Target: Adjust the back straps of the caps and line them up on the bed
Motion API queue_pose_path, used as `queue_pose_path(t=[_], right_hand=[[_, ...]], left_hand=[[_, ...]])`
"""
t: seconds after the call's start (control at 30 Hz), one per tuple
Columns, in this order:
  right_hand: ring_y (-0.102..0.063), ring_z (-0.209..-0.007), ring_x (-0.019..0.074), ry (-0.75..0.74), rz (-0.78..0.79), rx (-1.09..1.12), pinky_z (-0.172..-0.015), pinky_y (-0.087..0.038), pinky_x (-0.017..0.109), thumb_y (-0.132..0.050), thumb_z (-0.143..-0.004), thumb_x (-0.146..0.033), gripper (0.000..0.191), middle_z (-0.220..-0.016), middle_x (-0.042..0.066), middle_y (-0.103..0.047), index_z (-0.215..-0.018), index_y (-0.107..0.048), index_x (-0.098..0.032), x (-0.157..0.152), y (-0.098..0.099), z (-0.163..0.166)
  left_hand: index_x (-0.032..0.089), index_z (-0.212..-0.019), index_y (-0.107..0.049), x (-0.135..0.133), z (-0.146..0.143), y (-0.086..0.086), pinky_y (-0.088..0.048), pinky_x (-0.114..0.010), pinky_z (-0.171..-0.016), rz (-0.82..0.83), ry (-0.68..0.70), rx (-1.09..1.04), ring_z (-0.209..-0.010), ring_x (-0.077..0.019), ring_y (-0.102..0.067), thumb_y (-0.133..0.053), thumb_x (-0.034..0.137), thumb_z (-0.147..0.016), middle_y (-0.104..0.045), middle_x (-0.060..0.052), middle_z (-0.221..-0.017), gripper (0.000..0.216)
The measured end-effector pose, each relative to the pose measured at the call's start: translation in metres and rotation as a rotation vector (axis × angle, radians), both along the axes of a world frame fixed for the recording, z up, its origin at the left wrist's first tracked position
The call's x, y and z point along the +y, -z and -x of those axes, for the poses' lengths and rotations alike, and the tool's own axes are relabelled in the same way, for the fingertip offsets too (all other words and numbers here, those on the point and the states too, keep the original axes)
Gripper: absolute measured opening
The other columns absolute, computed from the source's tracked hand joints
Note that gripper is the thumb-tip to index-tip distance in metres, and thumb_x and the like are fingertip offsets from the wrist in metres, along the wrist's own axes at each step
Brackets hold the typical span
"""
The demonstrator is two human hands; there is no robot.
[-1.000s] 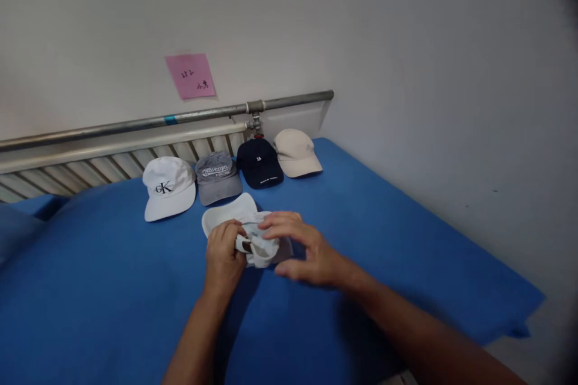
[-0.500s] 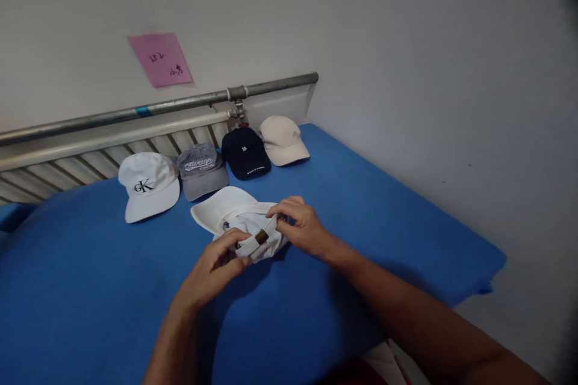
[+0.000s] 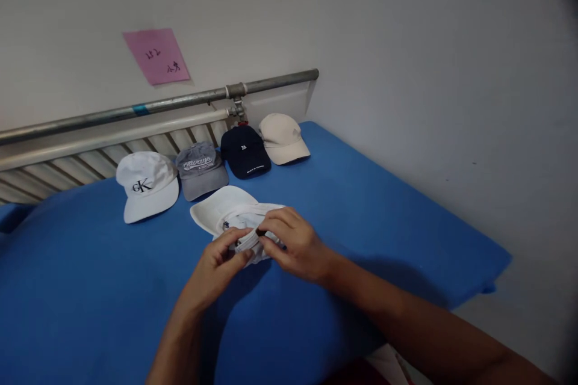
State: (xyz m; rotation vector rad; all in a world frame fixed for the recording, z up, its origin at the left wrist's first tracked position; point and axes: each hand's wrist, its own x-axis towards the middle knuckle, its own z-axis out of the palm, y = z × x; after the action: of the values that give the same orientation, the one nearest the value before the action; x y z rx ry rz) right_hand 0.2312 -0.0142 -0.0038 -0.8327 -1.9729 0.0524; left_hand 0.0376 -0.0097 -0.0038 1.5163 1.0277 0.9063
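A white cap lies upside down on the blue sheet, brim pointing away from me. My left hand pinches the cap's back strap from the left. My right hand pinches the same strap from the right, fingers over the small buckle. The two hands nearly touch over the strap, which is mostly hidden under the fingers.
Several caps stand in a row at the back: a white one with black letters, a grey one, a navy one and a beige one. Behind them run a metal pipe and a radiator. A pink note sticks to the wall.
My right hand has slid left along the strap and now covers the buckle that showed before. My left hand stays pinched on the strap. The view has shifted slightly.
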Motion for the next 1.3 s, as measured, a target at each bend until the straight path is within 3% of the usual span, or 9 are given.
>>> queue_pose_path(t=[0.2, 0.57, 0.9, 1.07, 1.17, 1.23, 1.3], right_hand=[[-0.060, -0.093, 0.0192, -0.021, 0.151, 0.023, -0.086, -0.050, 0.036, -0.050, -0.082, -0.007, 0.016, -0.093, 0.007, -0.063, -0.091, -0.058, -0.019, 0.004, 0.006, -0.002], [-0.059, -0.087, 0.0178, -0.048, 0.189, -0.028, -0.082, -0.049, 0.031, -0.049, -0.077, -0.005, 0.018, -0.087, 0.006, -0.061, -0.088, -0.053, -0.019, 0.004, 0.011, -0.003], [-0.053, -0.074, 0.0152, -0.088, 0.233, -0.054, -0.071, -0.046, 0.027, -0.042, -0.071, -0.002, 0.020, -0.078, 0.003, -0.056, -0.079, -0.048, -0.020, 0.003, 0.015, -0.001], [-0.057, -0.068, 0.0121, -0.052, 0.332, 0.147, -0.066, -0.046, 0.024, -0.041, -0.076, -0.002, 0.022, -0.075, 0.000, -0.061, -0.082, -0.054, -0.019, 0.006, 0.011, -0.008], [-0.062, -0.084, 0.0157, -0.033, 0.241, 0.177, -0.078, -0.047, 0.029, -0.043, -0.079, -0.003, 0.024, -0.087, 0.004, -0.067, -0.087, -0.058, -0.020, 0.008, 0.006, -0.011], [-0.060, -0.101, 0.0199, -0.046, 0.142, 0.100, -0.092, -0.042, 0.037, -0.046, -0.078, -0.004, 0.027, -0.102, 0.007, -0.069, -0.094, -0.061, -0.020, 0.009, 0.004, -0.011], [-0.061, -0.101, 0.0206, -0.073, 0.140, 0.014, -0.098, -0.035, 0.042, -0.050, -0.078, -0.007, 0.028, -0.102, 0.005, -0.071, -0.098, -0.062, -0.021, 0.010, 0.004, -0.011]], left_hand=[[0.023, -0.105, -0.074, 0.000, -0.001, 0.003, -0.047, -0.032, -0.080, -0.020, 0.044, 0.020, -0.093, -0.0248, -0.061, -0.068, 0.019, -0.072, -0.069, -0.006, -0.100, 0.034], [0.027, -0.110, -0.072, -0.003, -0.008, 0.002, -0.047, -0.031, -0.075, -0.226, 0.073, 0.162, -0.084, -0.0210, -0.060, -0.063, 0.014, -0.075, -0.067, -0.004, -0.092, 0.039], [0.025, -0.102, -0.074, -0.004, -0.012, 0.002, -0.045, -0.028, -0.065, -0.150, 0.064, 0.193, -0.075, -0.0185, -0.058, -0.068, 0.026, -0.077, -0.067, -0.003, -0.083, 0.025], [0.022, -0.097, -0.076, -0.002, -0.009, -0.002, -0.047, -0.031, -0.079, -0.058, 0.006, 0.109, -0.087, -0.0218, -0.063, -0.072, 0.030, -0.074, -0.072, -0.005, -0.094, 0.025], [0.020, -0.096, -0.076, 0.000, -0.007, -0.004, -0.048, -0.033, -0.082, -0.024, 0.008, 0.092, -0.088, -0.0227, -0.065, -0.070, 0.030, -0.076, -0.074, -0.005, -0.094, 0.023], [0.021, -0.095, -0.076, 0.001, -0.005, -0.004, -0.048, -0.032, -0.081, -0.030, 0.006, 0.084, -0.087, -0.0219, -0.065, -0.070, 0.029, -0.076, -0.074, -0.004, -0.092, 0.021], [0.022, -0.092, -0.076, 0.001, -0.003, -0.002, -0.048, -0.030, -0.079, -0.031, -0.002, 0.067, -0.086, -0.0205, -0.065, -0.070, 0.028, -0.076, -0.074, -0.003, -0.089, 0.019]])
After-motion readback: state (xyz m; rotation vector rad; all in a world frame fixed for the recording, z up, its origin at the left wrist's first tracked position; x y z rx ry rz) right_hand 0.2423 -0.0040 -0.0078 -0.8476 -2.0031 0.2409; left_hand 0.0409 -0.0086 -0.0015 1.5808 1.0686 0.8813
